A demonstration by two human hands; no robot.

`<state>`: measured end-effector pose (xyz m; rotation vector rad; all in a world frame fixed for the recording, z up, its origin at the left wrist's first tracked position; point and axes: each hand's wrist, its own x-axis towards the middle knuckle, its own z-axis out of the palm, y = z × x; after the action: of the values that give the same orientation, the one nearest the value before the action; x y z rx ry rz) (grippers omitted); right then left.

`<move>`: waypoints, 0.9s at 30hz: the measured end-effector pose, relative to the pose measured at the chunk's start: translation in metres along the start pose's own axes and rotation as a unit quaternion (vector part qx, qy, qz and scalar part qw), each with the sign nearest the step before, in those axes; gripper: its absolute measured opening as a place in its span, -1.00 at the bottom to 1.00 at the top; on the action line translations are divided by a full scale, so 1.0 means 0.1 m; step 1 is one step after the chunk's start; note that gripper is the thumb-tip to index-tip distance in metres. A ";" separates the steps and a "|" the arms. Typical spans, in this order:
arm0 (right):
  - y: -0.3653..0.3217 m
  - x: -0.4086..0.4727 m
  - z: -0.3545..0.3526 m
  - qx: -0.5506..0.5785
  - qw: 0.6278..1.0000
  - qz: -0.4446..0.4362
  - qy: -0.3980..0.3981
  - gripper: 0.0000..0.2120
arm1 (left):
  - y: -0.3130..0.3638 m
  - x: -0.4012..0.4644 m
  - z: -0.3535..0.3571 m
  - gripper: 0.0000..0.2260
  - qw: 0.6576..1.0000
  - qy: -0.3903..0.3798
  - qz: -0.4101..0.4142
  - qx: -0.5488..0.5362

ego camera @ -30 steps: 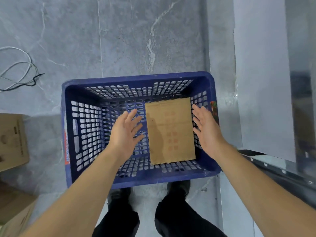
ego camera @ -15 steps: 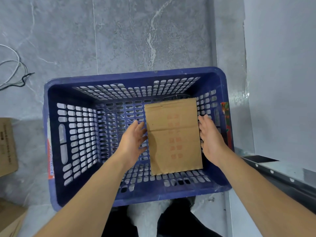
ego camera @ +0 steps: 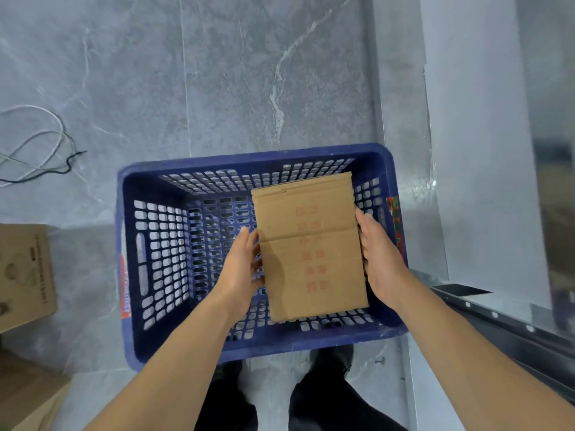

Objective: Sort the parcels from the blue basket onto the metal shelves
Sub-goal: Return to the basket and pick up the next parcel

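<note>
Left hand (ego camera: 241,269) and right hand (ego camera: 381,259) press flat against opposite long sides of a cardboard parcel (ego camera: 311,247), clamping it over the blue basket (ego camera: 249,160) on the floor (ego camera: 217,88).

There is a single view, from a wide-angle camera worn on the person's head, looking almost straight down from standing height. The blue basket (ego camera: 258,340) sits at the middle of the frame, seen from above so that its inner floor and all four walls show. Nearer the camera than the basket, both forearms enter from the bottom edge, with the person's dark shoes directly below the basket's near rim. Beyond the basket lies grey marble floor; left of it, cardboard boxes and a loose cable at the frame edge; right of it, a metal shelf (ego camera: 510,321) edge. Straight lines bow toward the borders.
</note>
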<state>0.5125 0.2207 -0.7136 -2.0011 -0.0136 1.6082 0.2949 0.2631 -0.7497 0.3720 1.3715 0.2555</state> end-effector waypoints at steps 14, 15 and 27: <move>-1.26 -2.85 0.18 0.015 0.983 -0.169 -0.063 -0.68 | 1.56 -2.80 -0.29 -0.44 0.993 0.027 0.108 -0.035; -1.36 -3.00 0.22 0.003 0.980 -0.188 -0.067 -0.69 | 1.66 -3.07 -0.29 -0.45 0.992 0.033 0.116 -0.038; -2.05 -5.35 0.07 0.022 0.948 -0.293 -0.126 -0.44 | 2.43 -5.62 -0.28 -0.51 0.961 0.005 0.273 0.048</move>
<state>0.4253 0.2099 -0.1469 -1.5387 -0.6069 1.4294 0.1725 0.2696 -0.1490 0.8328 1.2723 0.6473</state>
